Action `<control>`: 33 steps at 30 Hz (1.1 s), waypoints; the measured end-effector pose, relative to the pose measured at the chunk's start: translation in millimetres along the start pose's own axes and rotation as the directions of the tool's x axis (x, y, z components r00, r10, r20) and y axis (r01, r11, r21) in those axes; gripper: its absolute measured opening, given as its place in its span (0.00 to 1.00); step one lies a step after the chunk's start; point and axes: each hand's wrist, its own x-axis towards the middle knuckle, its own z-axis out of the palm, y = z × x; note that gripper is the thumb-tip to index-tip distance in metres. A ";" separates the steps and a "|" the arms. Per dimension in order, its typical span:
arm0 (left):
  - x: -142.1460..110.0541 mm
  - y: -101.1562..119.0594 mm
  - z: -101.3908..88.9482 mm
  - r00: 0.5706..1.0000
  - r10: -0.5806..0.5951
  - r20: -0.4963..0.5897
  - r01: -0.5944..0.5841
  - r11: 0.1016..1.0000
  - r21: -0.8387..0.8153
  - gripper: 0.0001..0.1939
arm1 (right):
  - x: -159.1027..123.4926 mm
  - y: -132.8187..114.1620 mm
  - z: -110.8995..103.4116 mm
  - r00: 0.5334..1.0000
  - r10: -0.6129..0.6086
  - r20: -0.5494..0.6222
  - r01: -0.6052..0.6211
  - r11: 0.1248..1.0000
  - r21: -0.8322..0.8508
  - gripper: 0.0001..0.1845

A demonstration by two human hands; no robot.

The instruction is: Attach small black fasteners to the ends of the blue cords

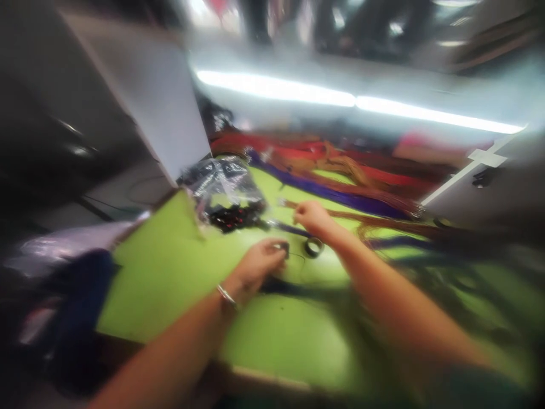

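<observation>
The picture is smeared by motion. My left hand [259, 266], with a bracelet at the wrist, rests on the green table [170, 272] with fingers curled on a small dark object I cannot name. My right hand [313, 218] is closed in a pinch on a thin brown strand [383, 221] that runs off to the right. A small dark ring, perhaps a tape roll [314, 246], lies between the two hands. A dark strand [298, 287] runs under my left hand.
Bundles of red, orange and purple strands [340, 176] lie across the back of the table. A clear plastic bag [221, 182] and a heap of small black and red parts [234, 217] sit at the back left. A white panel [157, 96] leans behind them.
</observation>
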 end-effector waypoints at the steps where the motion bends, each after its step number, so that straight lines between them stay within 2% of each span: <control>1: 0.6 -0.6 -0.6 1.000 0.021 0.000 -0.021 1.000 -0.004 0.24 | -8.7 -3.7 -2.9 0.999 -0.038 -0.011 0.038 0.999 0.016 0.09; 6: 0.8 -1.2 -1.9 0.996 0.091 -0.001 -0.091 0.996 -0.026 0.23 | -50.8 -15.5 -2.1 0.988 -0.140 -0.061 0.144 0.987 0.070 0.08; 13: -1.2 1.2 0.3 0.996 0.084 0.033 -0.081 0.995 -0.064 0.20 | -85.1 -14.4 14.6 0.942 -0.273 -0.196 0.286 0.957 0.046 0.09; 15: -1.3 2.3 1.2 0.998 0.060 0.021 -0.058 0.994 -0.088 0.21 | -92.3 -8.2 16.0 0.947 -0.230 -0.224 0.250 0.966 0.069 0.09; 17: -1.6 3.1 2.1 0.999 0.030 0.017 -0.028 0.993 -0.112 0.22 | -97.4 0.3 17.1 0.967 -0.135 -0.216 0.165 0.979 0.124 0.09; 20: -2.0 3.2 3.0 0.998 -0.015 0.058 0.023 0.991 -0.131 0.21 | -101.1 11.3 19.9 0.981 -0.026 -0.191 0.067 0.976 0.209 0.09; 27: -0.8 -0.1 2.1 0.990 -0.068 0.126 0.090 0.980 -0.176 0.18 | -100.6 14.0 25.5 0.982 -0.033 -0.186 0.082 0.961 0.265 0.10; 33: -0.2 -2.6 2.0 0.989 -0.071 0.131 0.091 0.983 -0.157 0.19 | -101.2 12.3 25.5 0.986 -0.038 -0.161 0.071 0.977 0.201 0.10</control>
